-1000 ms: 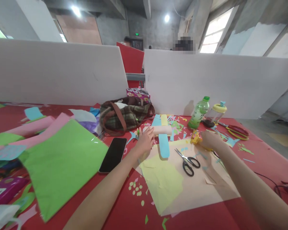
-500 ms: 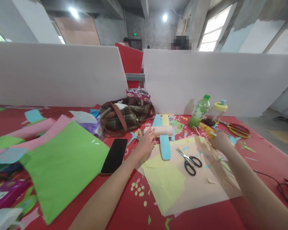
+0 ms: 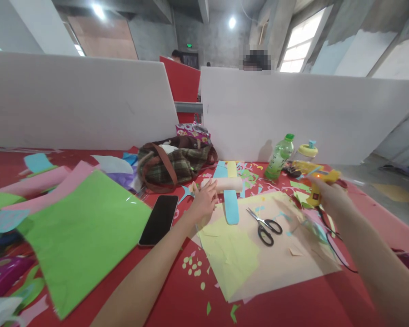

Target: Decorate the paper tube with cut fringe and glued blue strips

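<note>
My left hand (image 3: 203, 202) rests over the left end of a pale pink paper roll (image 3: 230, 184), its thumb at the end and its fingers across the top. A blue paper strip (image 3: 231, 211) with a rounded end sticks out from under the roll toward me. Blue and yellow strips show behind it. In my right hand (image 3: 332, 197) is a yellow hot glue gun (image 3: 314, 194), raised above the table's right side, with a small orange light and a dark cord hanging down. Black-handled scissors (image 3: 266, 227) lie on pale paper sheets (image 3: 240, 268) between my forearms.
A phone (image 3: 158, 220) lies left of my left forearm, beside a large green sheet (image 3: 88, 240). Behind stand a plaid bag (image 3: 182, 163), a green bottle (image 3: 280, 156) and a yellow-lidded cup (image 3: 306, 152). Paper scraps litter the red table (image 3: 177, 295). White panels (image 3: 259, 113) rise behind.
My right hand has moved right, and the glue gun in it now shows in full, lifted with its cord trailing. My left hand stays on the paper roll. The view has shifted slightly.
</note>
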{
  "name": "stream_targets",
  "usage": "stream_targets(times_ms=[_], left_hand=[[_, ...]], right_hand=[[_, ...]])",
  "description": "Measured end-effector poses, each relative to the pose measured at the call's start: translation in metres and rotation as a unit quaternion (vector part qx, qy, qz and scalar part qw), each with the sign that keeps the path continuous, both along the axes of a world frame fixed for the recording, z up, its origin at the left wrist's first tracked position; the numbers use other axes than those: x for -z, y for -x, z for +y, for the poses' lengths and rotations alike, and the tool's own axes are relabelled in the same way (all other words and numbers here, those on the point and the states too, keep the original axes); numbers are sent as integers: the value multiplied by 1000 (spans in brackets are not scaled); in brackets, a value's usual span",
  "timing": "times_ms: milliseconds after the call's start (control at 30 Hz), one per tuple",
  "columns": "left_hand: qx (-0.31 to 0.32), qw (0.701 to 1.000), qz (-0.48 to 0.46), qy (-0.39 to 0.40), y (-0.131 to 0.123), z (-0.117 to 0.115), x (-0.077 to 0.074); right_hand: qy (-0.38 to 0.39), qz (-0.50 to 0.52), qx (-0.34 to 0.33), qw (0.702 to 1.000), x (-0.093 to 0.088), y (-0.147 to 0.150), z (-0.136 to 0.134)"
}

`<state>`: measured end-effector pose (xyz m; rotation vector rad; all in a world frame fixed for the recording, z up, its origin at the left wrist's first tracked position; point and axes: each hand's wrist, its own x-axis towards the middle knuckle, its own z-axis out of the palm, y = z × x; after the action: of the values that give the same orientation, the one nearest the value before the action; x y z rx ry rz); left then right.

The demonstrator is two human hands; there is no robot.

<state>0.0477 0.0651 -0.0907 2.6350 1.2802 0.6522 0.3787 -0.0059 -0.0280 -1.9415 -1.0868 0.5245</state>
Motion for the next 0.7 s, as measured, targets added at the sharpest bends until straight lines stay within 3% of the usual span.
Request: stream_targets(times_ms=[100,267,467,700], left_hand=[[-1,1000,-4,0,0,1,1],[-8,1000,-8,2,0,1,2],[-12,1000,-13,-3,-5,-6,-6],[29,999,-22,-4,-19,-18,-6]], right_hand=[[28,178,-9,984,13,21,-2],[66,380,-69,920,16,54,-10],[65,473,-84,875,17,74,-13],[30,513,-89,853,29,91,-8]])
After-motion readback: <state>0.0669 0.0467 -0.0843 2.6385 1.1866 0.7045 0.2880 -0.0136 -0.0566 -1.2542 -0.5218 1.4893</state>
